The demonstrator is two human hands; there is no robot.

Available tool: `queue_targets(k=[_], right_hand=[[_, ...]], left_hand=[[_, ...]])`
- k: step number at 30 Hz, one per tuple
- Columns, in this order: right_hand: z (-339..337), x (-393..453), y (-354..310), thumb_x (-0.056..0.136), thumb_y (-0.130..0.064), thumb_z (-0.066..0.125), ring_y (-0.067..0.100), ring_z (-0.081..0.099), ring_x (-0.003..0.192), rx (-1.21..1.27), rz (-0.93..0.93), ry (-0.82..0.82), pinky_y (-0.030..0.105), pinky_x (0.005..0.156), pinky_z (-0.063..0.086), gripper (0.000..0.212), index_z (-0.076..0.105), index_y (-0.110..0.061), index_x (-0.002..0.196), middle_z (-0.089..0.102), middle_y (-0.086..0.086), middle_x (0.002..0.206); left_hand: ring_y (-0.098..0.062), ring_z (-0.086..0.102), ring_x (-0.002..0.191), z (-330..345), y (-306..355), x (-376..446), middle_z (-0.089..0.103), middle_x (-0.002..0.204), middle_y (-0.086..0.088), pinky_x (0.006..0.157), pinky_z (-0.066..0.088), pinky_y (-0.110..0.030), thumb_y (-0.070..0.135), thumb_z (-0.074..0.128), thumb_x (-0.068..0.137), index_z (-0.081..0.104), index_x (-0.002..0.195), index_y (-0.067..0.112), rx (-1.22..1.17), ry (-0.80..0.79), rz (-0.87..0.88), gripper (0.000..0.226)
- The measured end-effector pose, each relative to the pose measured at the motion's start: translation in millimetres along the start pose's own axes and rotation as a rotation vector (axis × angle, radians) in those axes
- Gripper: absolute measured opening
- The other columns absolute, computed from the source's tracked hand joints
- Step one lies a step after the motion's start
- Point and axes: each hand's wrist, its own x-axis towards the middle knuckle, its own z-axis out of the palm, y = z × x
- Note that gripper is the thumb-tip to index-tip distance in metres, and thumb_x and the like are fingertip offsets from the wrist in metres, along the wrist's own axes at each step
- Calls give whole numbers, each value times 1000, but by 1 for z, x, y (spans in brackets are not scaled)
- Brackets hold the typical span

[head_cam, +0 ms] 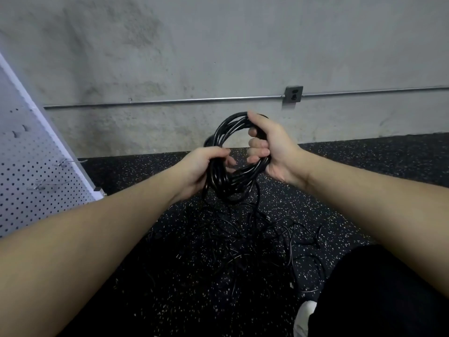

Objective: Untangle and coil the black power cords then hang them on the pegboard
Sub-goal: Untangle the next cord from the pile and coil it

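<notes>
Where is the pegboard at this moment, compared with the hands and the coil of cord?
In the head view the pegboard stands at the far left edge, leaning against the concrete wall, well left of the left hand, which grips the coiled cord.

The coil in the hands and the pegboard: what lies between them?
In the head view, only the left forearm and bare speckled floor lie between the coil and the pegboard.

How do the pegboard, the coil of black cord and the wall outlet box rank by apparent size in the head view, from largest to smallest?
1. Pegboard, partly cut off at the left edge.
2. Coil of black cord, gripped by the left hand and the right hand.
3. Wall outlet box.
The coil is nearer the camera, so true sizes remain unsure.
</notes>
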Motion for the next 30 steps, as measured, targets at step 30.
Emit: queue_targets(k=[30], right_hand=[[-15, -4, 1, 100, -51, 55, 11, 43, 44, -127, -90, -18, 26, 51, 44, 44, 41, -22, 71, 35, -5, 48]], left_hand=[[-21, 71, 62, 37, -14, 4, 77, 104, -14, 53, 56, -29, -19, 34, 88, 54, 121, 14, -218, 27, 37, 51]])
